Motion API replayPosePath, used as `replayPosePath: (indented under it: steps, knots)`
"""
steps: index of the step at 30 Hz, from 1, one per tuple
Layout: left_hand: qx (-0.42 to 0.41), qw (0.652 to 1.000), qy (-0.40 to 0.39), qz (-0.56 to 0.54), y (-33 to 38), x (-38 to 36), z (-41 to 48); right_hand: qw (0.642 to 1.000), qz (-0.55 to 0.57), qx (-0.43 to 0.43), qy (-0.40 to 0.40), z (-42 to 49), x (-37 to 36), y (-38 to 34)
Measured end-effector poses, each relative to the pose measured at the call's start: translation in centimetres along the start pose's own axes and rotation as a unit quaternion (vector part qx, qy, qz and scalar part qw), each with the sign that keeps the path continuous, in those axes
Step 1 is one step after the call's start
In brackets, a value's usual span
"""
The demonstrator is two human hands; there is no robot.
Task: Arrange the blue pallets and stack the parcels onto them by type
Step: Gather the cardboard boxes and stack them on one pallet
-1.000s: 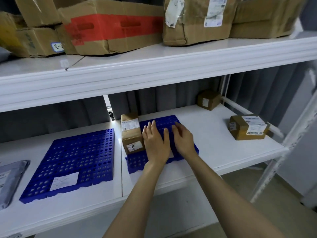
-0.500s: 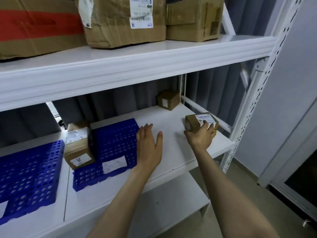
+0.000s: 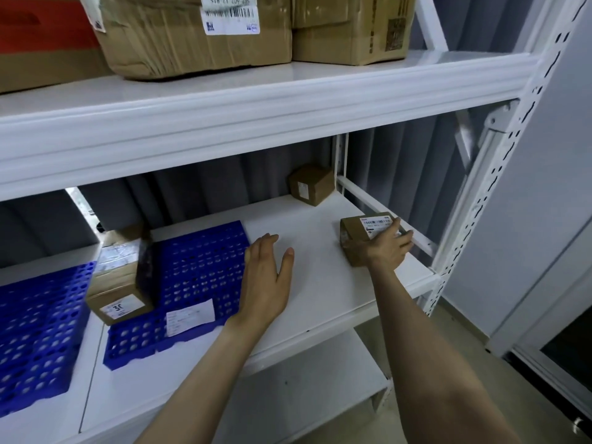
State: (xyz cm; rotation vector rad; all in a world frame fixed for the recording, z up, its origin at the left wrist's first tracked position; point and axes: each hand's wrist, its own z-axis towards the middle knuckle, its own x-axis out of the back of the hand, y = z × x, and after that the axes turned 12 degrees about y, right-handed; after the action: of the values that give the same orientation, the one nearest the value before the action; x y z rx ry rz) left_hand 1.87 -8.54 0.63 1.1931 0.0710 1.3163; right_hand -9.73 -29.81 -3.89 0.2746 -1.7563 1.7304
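Note:
Two blue perforated pallets lie on the white middle shelf: one pallet in the middle with a white label, another pallet at the left edge. A brown labelled parcel stands on the middle pallet's left side. My right hand grips a small brown parcel with a white label near the shelf's right end. My left hand lies flat with straight fingers beside the middle pallet's right edge. Another small brown parcel sits at the back right.
The upper shelf hangs low overhead and carries large cardboard boxes. A white perforated upright and a side rail close the shelf's right end. A lower shelf and the floor lie below.
The view swung right. My right hand left the middle pallet, reached to the small parcel at the right and closed round it. My left hand slid off the pallet to its right edge.

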Motion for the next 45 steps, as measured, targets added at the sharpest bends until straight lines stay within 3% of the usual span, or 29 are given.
replayPosePath:
  steps: [5, 11, 18, 28, 33, 41, 45]
  knots:
    - [0.044, 0.999, -0.001, -0.018, -1.1, -0.2, -0.3, 0.999, 0.03, 0.029, 0.022, -0.9, -0.4, 0.3]
    - [0.138, 0.986, 0.006, -0.096, -2.0, 0.0, -0.7, 0.986, 0.089, 0.138, 0.038, -7.5, -0.6, -1.5]
    - [0.28, 0.926, 0.003, -0.254, -2.8, 2.7, -0.9, 0.952, 0.154, 0.262, 0.03, -17.5, -0.5, -2.9]
    - [0.302, 0.903, 0.108, -0.285, -8.1, 9.2, -5.1, 0.909, 0.205, 0.358, -0.063, -26.3, -0.2, -2.2]
    - [0.307, 0.89, 0.164, -0.296, -10.5, 12.9, -6.6, 0.896, 0.306, 0.292, -0.138, -29.1, -0.8, -2.7]
    - [0.327, 0.884, 0.209, -0.259, -13.7, 17.4, -7.1, 0.878, 0.324, 0.275, -0.219, -32.7, -2.2, -4.5]
    - [0.326, 0.893, 0.202, -0.237, -15.0, 18.6, -7.0, 0.865, 0.358, 0.202, -0.287, -33.9, -2.9, -4.9]
